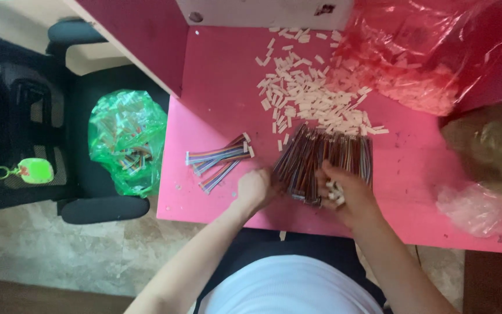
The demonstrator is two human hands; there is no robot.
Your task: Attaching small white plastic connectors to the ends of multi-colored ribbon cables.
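White connectors [334, 192] fill the cupped right hand [344, 195]; the left hand [255, 189] pinches the wire pile [321, 157].

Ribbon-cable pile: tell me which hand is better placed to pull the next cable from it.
Probably the left. The left hand rests at the near-left edge of the ribbon-cable pile and shows nothing in its grip, while the right hand already cups several white connector housings.
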